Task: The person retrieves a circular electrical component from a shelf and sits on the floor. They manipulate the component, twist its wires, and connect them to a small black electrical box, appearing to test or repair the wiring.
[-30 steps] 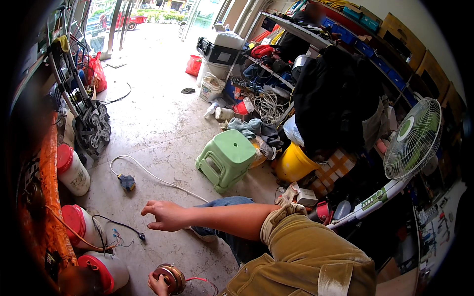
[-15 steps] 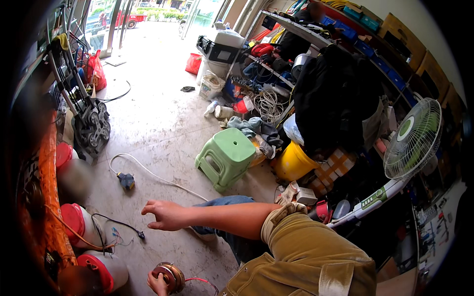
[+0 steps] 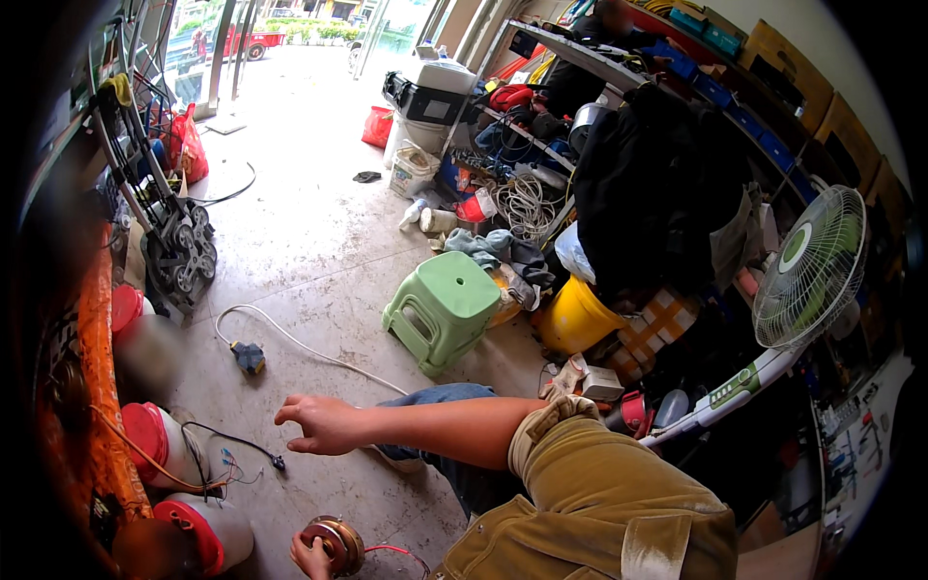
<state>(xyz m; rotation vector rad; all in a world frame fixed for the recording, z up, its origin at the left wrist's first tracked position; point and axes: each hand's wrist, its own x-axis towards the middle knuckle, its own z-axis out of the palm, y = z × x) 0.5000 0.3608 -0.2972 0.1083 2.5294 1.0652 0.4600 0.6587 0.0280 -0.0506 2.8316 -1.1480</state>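
Near the bottom edge, my left hand [image 3: 311,558] has its fingers closed on a round copper-coloured motor part [image 3: 333,541], which has a dark centre and a red wire [image 3: 394,551] trailing to the right. Its underside is hidden. My right arm, in a rolled brown sleeve, reaches across from the right. At its end my right hand [image 3: 324,424] hangs above the floor with fingers apart and nothing in them. Closest to those fingers is a black cable [image 3: 237,441] with a dark plug end, among thin loose wires.
White buckets with red lids [image 3: 145,440] line the left side beside an orange cloth [image 3: 94,358]. A dark plug block [image 3: 247,358] on a white cord lies ahead. Beyond my arm stand a green stool [image 3: 445,300], a yellow bucket [image 3: 577,317] and a fan [image 3: 810,271].
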